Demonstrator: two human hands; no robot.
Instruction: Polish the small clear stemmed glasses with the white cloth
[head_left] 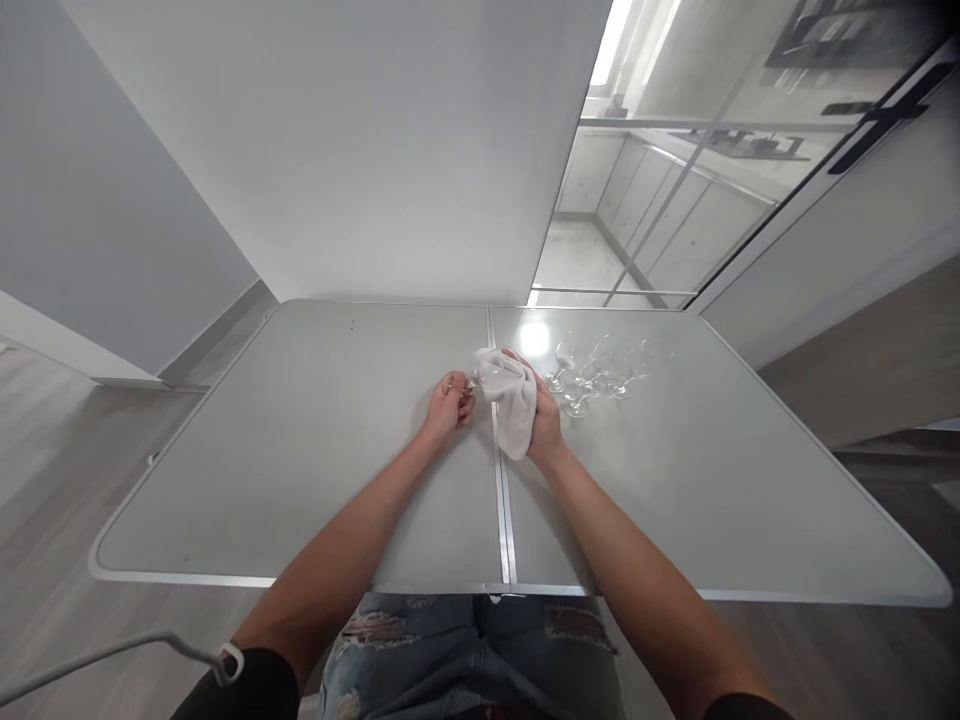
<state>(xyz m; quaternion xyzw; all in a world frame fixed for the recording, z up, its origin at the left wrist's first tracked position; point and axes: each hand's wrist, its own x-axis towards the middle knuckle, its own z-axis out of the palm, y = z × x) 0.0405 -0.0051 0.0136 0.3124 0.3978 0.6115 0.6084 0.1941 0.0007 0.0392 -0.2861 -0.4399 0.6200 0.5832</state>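
Fingers closed, my left hand [448,405] grips the stem end of a clear wine glass [487,376], which lies on its side above the table's middle seam. A pale cloth [515,415] is wrapped partly around the glass bowl and hangs down in a fold. My right hand [546,420] is closed on that cloth from the right side, so much of the bowl is hidden. Just right of my right hand, several clear stemmed glasses [592,378] stand close together on the table; their outlines are faint and overlap.
The pale folding table [247,480] has a metal rim and a metal seam [504,530] across its middle. A white wall [360,150] rises behind it, beside a glass-paned door [637,210] at the back right. A white cable [112,652] runs near my left upper arm.
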